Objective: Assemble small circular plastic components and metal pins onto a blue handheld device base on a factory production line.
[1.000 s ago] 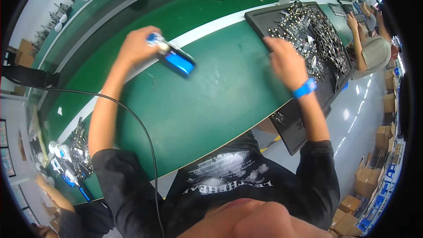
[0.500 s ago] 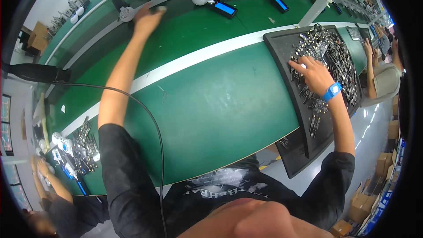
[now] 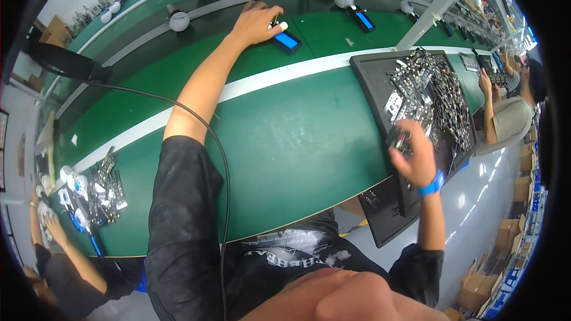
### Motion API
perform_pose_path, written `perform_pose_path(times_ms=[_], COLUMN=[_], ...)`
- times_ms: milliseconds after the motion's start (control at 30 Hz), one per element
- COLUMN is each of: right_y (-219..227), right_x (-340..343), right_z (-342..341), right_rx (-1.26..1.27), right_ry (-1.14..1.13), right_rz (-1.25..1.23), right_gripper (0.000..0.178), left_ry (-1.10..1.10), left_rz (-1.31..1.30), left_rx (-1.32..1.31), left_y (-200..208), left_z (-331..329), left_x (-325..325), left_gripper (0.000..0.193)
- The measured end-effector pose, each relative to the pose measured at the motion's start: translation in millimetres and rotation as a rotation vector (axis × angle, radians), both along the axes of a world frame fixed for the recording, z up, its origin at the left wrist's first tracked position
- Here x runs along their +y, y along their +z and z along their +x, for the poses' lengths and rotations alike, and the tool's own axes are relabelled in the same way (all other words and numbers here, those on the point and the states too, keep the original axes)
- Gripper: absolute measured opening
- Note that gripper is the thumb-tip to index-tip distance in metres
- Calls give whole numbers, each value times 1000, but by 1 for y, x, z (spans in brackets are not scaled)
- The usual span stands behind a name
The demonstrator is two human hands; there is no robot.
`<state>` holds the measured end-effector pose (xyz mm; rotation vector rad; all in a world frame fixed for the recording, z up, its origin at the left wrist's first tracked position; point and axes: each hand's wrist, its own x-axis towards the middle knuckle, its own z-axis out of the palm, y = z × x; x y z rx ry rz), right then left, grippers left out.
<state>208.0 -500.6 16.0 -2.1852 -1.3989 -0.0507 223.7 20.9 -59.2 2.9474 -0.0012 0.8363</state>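
Note:
Reaching far over the green conveyor, my left hand (image 3: 256, 24) curls its fingers and thumb at the far end of a black module with a lit blue screen (image 3: 287, 41). A white cover sits on the thumb tip. The hand hides whatever is joined to that end. My right hand (image 3: 417, 157), slightly blurred, pinches a small dark circuit board (image 3: 395, 137) above the near left part of a black tray (image 3: 372, 77). Heaped inside the tray are many small circuit boards (image 3: 443, 92), some with wires.
White round devices (image 3: 179, 21) and another blue-screened module (image 3: 364, 19) lie along the conveyor. A black cable (image 3: 217, 142) crosses over my left arm. More boards (image 3: 107, 184) lie at the left, near a co-worker's hands (image 3: 55, 226). A grey post (image 3: 440, 6) rises behind the tray.
My left hand has moved right, from near a white round device to the blue-screened module, which has shifted left. My right hand has lifted from the pile and come nearer with a circuit board.

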Motion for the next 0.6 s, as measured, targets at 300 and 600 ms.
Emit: perform_pose_path(times_ms=[300,600], right_y=[-76,-69], right_x=[52,171], right_z=[-79,-82], right_rx=[562,943], right_ry=[-90,53], right_rz=[325,446], right_gripper=[53,56], left_ry=[-439,-436], left_rz=[-142,-114], left_rx=[-21,-117], left_y=[11,4], left_z=[-110,-209], left_x=[-74,-120], left_gripper=[31,57])
